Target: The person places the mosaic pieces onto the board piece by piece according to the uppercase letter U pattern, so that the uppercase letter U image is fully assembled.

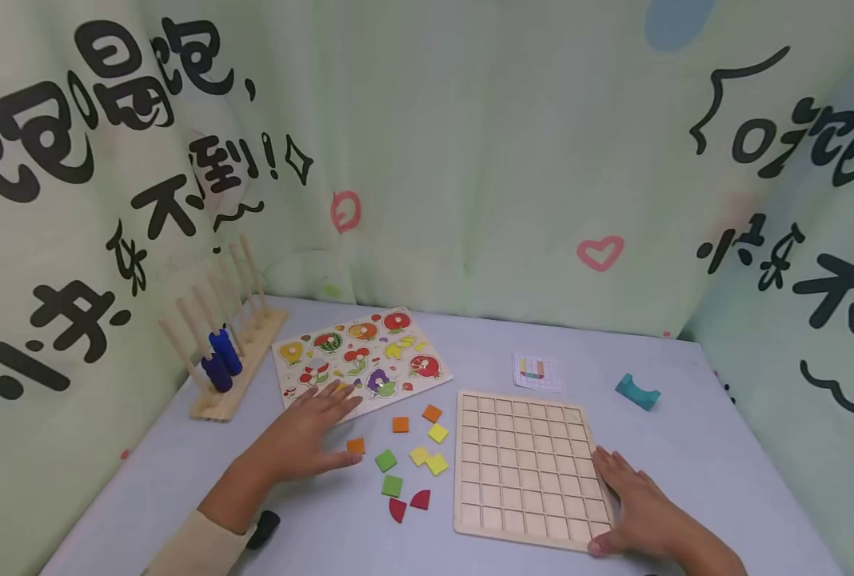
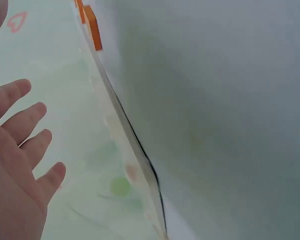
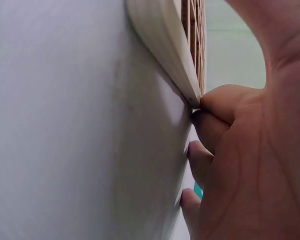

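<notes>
In the head view a wooden grid board (image 1: 531,464) with square cells lies on the table. My right hand (image 1: 639,508) rests against its right side, fingers along the edge and thumb at the near right corner; the right wrist view shows fingertips touching the board's edge (image 3: 172,55). My left hand (image 1: 308,436) is spread over the near edge of a fruit puzzle board (image 1: 341,350) and holds nothing. In the left wrist view its fingers (image 2: 32,122) are apart. Between the boards lie orange squares (image 1: 401,425), yellow squares (image 1: 437,433), green squares (image 1: 393,486) and red quarter-circles (image 1: 420,500).
A small card (image 1: 536,372) with a coloured pattern lies behind the grid board. Right of it is a teal curved block (image 1: 637,392). At the left stands a wooden peg rack (image 1: 250,352) with blue pieces (image 1: 218,373) on it. Printed curtains (image 1: 427,160) surround the table.
</notes>
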Available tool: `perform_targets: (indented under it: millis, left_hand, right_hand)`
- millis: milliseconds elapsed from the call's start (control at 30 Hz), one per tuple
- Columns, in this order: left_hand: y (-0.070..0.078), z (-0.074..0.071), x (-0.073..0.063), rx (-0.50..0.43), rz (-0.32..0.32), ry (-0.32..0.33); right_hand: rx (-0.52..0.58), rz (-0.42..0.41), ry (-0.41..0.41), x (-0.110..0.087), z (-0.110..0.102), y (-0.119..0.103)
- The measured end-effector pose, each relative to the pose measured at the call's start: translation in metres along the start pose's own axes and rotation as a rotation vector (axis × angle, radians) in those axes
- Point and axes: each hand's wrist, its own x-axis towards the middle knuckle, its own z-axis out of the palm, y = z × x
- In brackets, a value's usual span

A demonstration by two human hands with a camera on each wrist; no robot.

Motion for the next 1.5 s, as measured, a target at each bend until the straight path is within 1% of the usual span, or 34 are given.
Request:
perform_targets:
  millis: [100, 167, 233, 433, 500, 567, 667, 733, 833, 933, 1000, 1067, 1167, 1233, 1300, 1400, 1500]
  left_hand:
    - [0.007, 0.0, 0.005, -0.022, 0.022, -0.014]
    - [0.013, 0.0, 0.009, -0.047, 0.045, -0.027]
    - [0.018, 0.001, 0.014, -0.065, 0.072, -0.036]
    - [0.031, 0.007, 0.032, -0.058, 0.154, -0.066]
    - [0.037, 0.006, 0.038, -0.061, 0.183, -0.074]
    - [0.043, 0.007, 0.041, -0.075, 0.203, -0.087]
    - [0.051, 0.009, 0.045, -0.113, 0.21, -0.12]
    - [0.056, 0.012, 0.047, -0.127, 0.204, -0.144]
    - [0.063, 0.013, 0.051, -0.127, 0.203, -0.164]
    - [0.065, 0.012, 0.057, -0.105, 0.217, -0.167]
    - [0.064, 0.013, 0.058, -0.104, 0.212, -0.184]
    - [0.065, 0.016, 0.064, -0.134, 0.197, -0.213]
    - [0.064, 0.021, 0.069, -0.225, 0.154, -0.272]
    - [0.063, 0.023, 0.072, -0.288, 0.136, -0.304]
    - [0.062, 0.024, 0.073, -0.325, 0.14, -0.33]
    - [0.063, 0.024, 0.076, -0.336, 0.164, -0.351]
    - [0.066, 0.023, 0.078, -0.322, 0.19, -0.36]
  right_hand:
    - [0.01, 0.014, -0.021, 0.004, -0.002, 0.0]
    - [0.031, 0.029, -0.039, 0.005, -0.004, 0.004]
    - [0.064, 0.031, -0.038, 0.007, -0.008, 0.008]
    - [0.161, 0.016, 0.0, 0.022, -0.023, 0.024]
    - [0.171, -0.01, 0.026, 0.026, -0.025, 0.029]
    - [0.195, -0.033, 0.047, 0.027, -0.023, 0.032]
    - [0.229, -0.072, 0.079, 0.024, -0.02, 0.036]
    - [0.258, -0.084, 0.082, 0.022, -0.019, 0.038]
    - [0.254, -0.098, 0.085, 0.023, -0.019, 0.043]
    - [0.234, -0.105, 0.086, 0.026, -0.019, 0.043]
    - [0.238, -0.116, 0.082, 0.03, -0.018, 0.04]
    - [0.249, -0.118, 0.089, 0.03, -0.019, 0.04]
    - [0.269, -0.127, 0.094, 0.031, -0.018, 0.039]
    - [0.282, -0.118, 0.092, 0.031, -0.017, 0.038]
    - [0.289, -0.104, 0.082, 0.03, -0.017, 0.038]
    - [0.296, -0.071, 0.063, 0.029, -0.019, 0.037]
    - [0.289, -0.045, 0.051, 0.027, -0.022, 0.037]
